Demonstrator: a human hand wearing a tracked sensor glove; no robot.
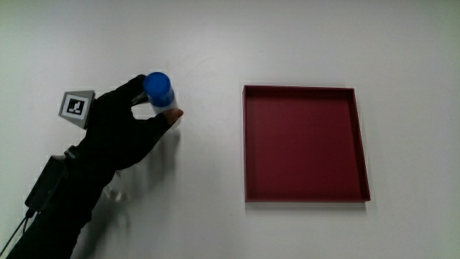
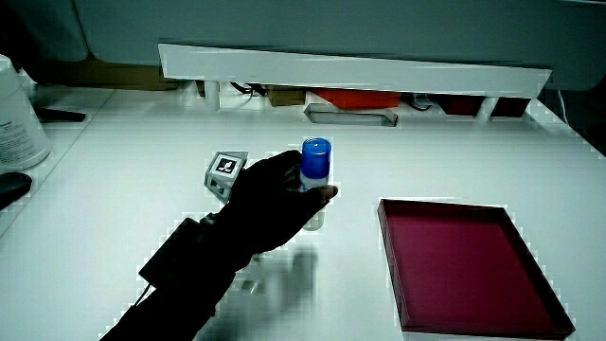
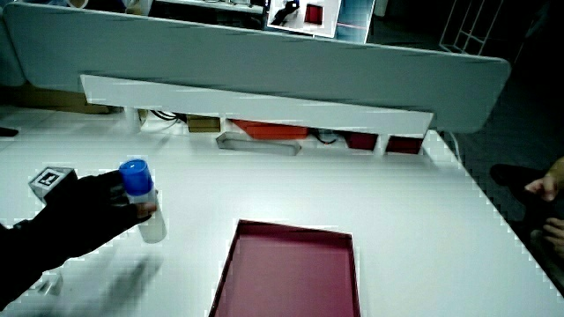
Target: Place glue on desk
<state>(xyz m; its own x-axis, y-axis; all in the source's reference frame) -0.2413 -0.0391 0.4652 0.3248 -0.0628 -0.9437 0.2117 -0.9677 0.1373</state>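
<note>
The glue stick (image 1: 158,90) has a blue cap and a pale body and stands upright. The gloved hand (image 1: 126,129) is closed around it, thumb and fingers on its body below the cap. In both side views the glue stick (image 2: 315,170) (image 3: 141,198) is upright with its base at or just above the white desk (image 1: 215,216), beside the red tray; I cannot tell whether it touches. A patterned cube (image 1: 75,106) sits on the back of the hand (image 2: 270,204) (image 3: 79,220).
A shallow red tray (image 1: 359,144) lies on the desk beside the hand, with nothing in it. A low white partition (image 2: 350,66) runs along the desk's edge farthest from the person. A white container (image 2: 17,118) stands at the desk's edge.
</note>
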